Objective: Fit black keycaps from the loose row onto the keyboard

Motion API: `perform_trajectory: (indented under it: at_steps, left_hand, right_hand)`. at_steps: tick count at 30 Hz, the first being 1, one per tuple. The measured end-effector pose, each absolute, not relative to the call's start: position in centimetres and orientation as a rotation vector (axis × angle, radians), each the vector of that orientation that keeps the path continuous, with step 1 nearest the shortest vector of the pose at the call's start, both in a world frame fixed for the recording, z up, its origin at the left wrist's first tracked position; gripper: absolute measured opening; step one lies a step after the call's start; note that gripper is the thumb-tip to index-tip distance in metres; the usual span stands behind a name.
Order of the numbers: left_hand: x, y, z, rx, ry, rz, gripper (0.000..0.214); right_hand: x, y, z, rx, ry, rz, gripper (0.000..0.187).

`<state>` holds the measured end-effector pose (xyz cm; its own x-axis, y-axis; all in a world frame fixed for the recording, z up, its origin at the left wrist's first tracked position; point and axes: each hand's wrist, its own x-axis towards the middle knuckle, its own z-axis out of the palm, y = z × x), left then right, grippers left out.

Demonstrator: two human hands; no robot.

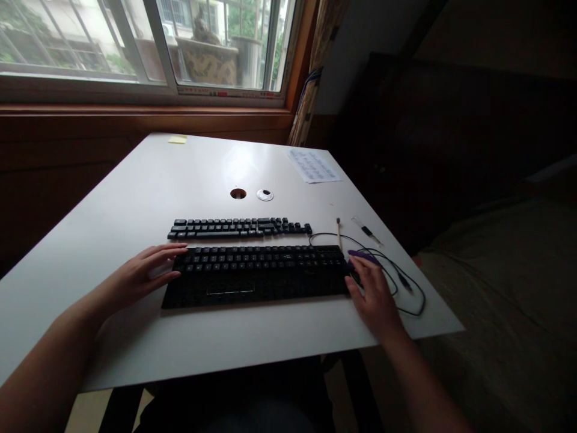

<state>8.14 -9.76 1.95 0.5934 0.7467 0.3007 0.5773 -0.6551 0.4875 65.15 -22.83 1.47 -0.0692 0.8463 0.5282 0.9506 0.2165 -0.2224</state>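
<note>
A black computer keyboard [264, 282] lies flat on the white table. Its upper key rows carry keycaps, while the lower part looks bare apart from a pale spacebar outline. My left hand [143, 268] holds the left end, with fingertips at the upper corner and thumb at the side. At the opposite end, my right hand [372, 294] grips the right edge, fingers bent and partly over a purple object [364, 257]. Just behind the keyboard, loose black keycaps [216, 228] are laid out in rows.
Right of the keyboard are a black cable [417, 288], a thin brush-like stick [339, 231] and a small wire-ended tool [367, 231]. Farther back on the table [135, 198] are a round hole, a white disc [265, 195], a printed sheet [314, 166] and a yellow note [177, 139].
</note>
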Motion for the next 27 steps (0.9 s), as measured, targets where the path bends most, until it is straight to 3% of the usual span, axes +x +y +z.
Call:
perform_trajectory:
  at_steps: [5,19,27]
  left_hand:
    - [8.05,-9.75,1.88,2.489,1.066,0.689,0.051]
    - [7.97,-9.68,1.94,2.505,1.067,0.686,0.051]
    - [8.21,-9.83,2.23,2.484,1.077,0.703,0.051]
  right_hand:
    - [65.13,-22.76,1.44,-1.679,-1.928,-0.268,0.033]
    - [65.06,-22.95,1.47,-1.585,-1.972,-0.253,0.047]
    - [65.07,-22.86,1.36,-1.577,-1.993,-0.248,0.046]
